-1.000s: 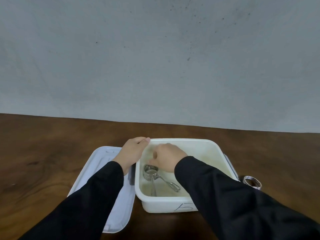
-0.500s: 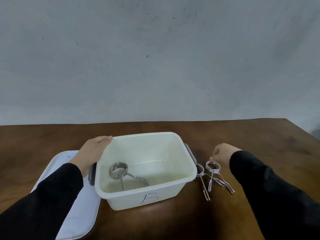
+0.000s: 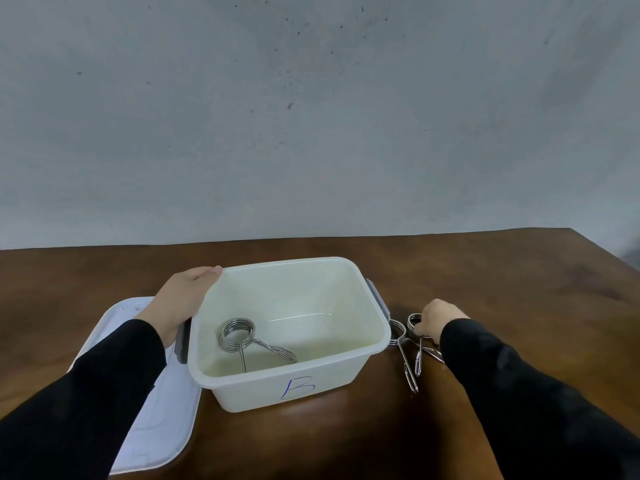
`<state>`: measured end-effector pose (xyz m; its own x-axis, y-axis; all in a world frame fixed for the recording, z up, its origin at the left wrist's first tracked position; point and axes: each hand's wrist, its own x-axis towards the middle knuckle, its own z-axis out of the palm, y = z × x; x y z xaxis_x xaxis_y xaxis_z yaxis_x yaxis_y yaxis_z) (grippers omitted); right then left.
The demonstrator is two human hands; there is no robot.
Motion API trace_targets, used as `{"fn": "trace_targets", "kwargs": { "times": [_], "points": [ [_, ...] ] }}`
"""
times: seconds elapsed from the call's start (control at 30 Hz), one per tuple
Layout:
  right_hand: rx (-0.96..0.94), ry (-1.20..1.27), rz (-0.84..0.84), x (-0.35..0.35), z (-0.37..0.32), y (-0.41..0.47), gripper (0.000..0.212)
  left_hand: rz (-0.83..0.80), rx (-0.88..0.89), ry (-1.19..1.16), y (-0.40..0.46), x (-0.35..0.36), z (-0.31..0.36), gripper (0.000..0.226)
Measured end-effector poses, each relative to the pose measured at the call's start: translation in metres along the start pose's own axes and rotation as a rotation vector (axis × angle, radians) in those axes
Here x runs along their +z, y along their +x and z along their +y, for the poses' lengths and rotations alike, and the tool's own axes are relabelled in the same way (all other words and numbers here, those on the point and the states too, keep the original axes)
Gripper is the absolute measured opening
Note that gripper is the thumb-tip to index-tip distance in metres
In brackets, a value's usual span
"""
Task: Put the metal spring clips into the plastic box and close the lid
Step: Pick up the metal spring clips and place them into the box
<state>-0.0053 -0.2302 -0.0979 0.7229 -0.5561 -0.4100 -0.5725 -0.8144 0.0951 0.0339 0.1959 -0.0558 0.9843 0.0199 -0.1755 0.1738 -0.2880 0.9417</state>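
A: Where do things stand?

B: One spring clip (image 3: 242,337) lies in the plastic box (image 3: 346,372), coil up against the left wall. Two more on the tabletop (image 3: 485,271) just right of the box: the near clip (image 3: 403,355) with its coil touching the box rim, the far clip (image 3: 419,344) beside it, legs crossing. The lid (image 3: 152,410) lies flat to the left, off the box.

A: Hands?

B: Left hand (image 3: 180,303) is clamped on the box's left rim, thumb over the edge, steadying it. Right hand (image 3: 438,318) rests on the far clip's coil; its fingers curl down around it, but whether they have closed on the wire I cannot tell from here.

A: Advice for the pick?

B: Take it by the coil, not the legs. Lift straight up first so the crossed legs clear the neighbour, or it may drag along. Carry over the rim, lower and set it inside. Keep the left hand bracing.
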Motion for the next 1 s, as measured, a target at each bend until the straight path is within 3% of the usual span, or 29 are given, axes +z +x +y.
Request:
{"fn": "trace_targets", "kwargs": {
  "times": [0.4,0.6,0.73,0.83,1.0],
  "points": [
    [-0.109,0.081,0.023,-0.025,0.014,-0.009,0.031,-0.024,-0.002,-0.027,0.0,-0.003,-0.001,0.024],
    [-0.419,0.446,0.302,-0.115,-0.011,-0.088,0.018,-0.008,0.006,-0.03,-0.004,0.0,0.002,0.022],
    [-0.646,0.544,0.246,-0.135,-0.074,-0.137,0.019,-0.014,0.002,-0.032,-0.004,-0.001,0.003,0.023],
    [-0.712,0.3,0.119,-0.109,-0.122,-0.148,0.021,-0.007,0.014,-0.015,-0.002,-0.001,0.001,0.028],
    [-0.557,-0.138,0.07,-0.035,-0.165,-0.104,0.027,-0.043,0.007,-0.034,0.003,-0.003,-0.003,0.03]
  ]
}}
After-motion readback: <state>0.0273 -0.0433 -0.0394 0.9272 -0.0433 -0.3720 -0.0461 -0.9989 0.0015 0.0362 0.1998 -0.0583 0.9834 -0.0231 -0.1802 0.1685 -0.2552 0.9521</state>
